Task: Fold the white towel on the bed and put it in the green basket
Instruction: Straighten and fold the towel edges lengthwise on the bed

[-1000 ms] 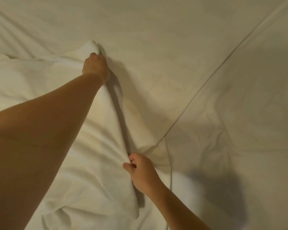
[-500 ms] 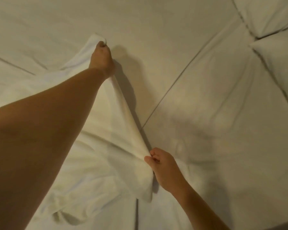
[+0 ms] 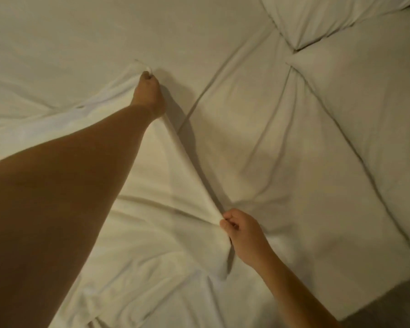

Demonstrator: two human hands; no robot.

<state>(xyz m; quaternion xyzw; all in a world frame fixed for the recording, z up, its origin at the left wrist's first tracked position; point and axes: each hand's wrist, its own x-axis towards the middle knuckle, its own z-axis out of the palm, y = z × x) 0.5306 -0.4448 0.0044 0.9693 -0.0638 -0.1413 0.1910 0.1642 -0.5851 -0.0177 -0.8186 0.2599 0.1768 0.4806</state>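
Note:
The white towel (image 3: 161, 233) lies rumpled over the left and middle of the bed. My left hand (image 3: 149, 95) is stretched far forward and pinches the towel's far corner. My right hand (image 3: 243, 229) grips the near corner of the same edge. Between the two hands that edge (image 3: 189, 166) runs taut and slightly lifted off the bed. My left forearm hides much of the towel's left part. The green basket is not in view.
The bed (image 3: 294, 162) is covered with a white quilted duvet with stitched seams. White pillows (image 3: 317, 17) lie at the top right. The bed's near right corner (image 3: 355, 311) borders dark floor.
Both hands have carried the towel edge to the right across the bed and pulled it straighter. The view has swung right, bringing the pillows and the bed's corner into sight.

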